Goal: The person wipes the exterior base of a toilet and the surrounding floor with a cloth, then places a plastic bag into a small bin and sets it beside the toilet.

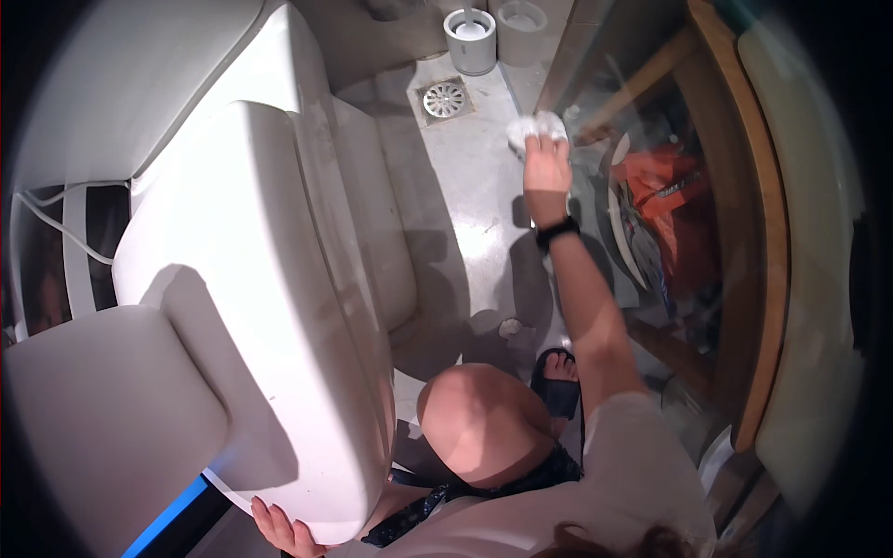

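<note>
My right arm, with a black band at the wrist, reaches far forward toward the floor. The right hand (547, 172) is closed on a crumpled white wipe (537, 126), pressed low by the base of the glass panel; whether it is paper or cloth I cannot tell. A large white toilet (251, 270) fills the left side. At its near lower end my left hand (284, 532) curls its fingers round the rounded edge, its palm hidden. The grey tiled floor (465, 177) under my right arm looks shiny.
A round metal drain (444, 98) lies in the floor ahead. Beyond it stands a white cylindrical brush holder (471, 42). To the right, a glass panel (614, 84) and wooden frame (767, 223) border red bags (665, 200). My bent knee (484, 418) and sandalled foot (558, 381) are close in.
</note>
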A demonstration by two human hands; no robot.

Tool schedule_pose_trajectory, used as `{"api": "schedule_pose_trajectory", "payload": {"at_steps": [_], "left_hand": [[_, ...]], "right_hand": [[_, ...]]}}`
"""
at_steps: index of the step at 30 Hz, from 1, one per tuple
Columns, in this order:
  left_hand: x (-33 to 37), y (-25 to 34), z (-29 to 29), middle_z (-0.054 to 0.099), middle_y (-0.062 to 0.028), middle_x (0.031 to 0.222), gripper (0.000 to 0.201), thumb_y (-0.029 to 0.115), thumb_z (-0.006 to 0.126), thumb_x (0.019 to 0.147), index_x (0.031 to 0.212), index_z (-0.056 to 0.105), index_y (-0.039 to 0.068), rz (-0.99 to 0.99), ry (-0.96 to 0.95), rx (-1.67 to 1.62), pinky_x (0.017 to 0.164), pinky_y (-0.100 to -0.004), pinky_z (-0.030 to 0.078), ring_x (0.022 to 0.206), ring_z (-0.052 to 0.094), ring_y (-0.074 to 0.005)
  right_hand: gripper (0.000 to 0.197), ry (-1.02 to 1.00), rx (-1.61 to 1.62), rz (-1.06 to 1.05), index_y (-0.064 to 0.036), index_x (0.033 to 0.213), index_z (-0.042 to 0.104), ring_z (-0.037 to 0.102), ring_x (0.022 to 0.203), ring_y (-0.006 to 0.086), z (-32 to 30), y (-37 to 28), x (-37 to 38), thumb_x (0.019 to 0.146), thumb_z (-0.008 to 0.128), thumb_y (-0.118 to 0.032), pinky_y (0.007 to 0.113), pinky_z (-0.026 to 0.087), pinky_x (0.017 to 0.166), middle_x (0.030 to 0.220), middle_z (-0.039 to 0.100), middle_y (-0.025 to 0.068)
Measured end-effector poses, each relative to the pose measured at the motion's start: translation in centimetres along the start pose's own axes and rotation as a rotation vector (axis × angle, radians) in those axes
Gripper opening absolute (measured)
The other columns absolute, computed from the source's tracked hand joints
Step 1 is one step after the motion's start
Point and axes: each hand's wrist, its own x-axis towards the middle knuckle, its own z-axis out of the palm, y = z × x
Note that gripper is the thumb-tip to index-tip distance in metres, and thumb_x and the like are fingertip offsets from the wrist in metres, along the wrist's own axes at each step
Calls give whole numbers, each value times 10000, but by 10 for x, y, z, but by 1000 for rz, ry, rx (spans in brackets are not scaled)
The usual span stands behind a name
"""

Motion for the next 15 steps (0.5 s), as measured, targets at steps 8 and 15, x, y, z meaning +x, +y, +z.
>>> {"api": "schedule_pose_trajectory", "payload": {"at_steps": [8,15], "left_hand": [[0,1,-9,373,-283,1369,735,614,294,917,1393,303,54,-46,-49,11,935,-644,376,1182,414,-550],[14,1,-13,392,-270,1377,643,516,415,925,1365,359,50,-20,-23,-81,936,-649,359,1215,391,-539]], "right_hand": [[59,-271,-160,17,-70,838,567,566,822,281,30,3,-56,813,516,-85,324,486,659,879,572,140],[108,-497,266,302,-66,864,580,580,838,285,-38,-30,-66,759,563,-84,397,480,722,822,614,125]]}}
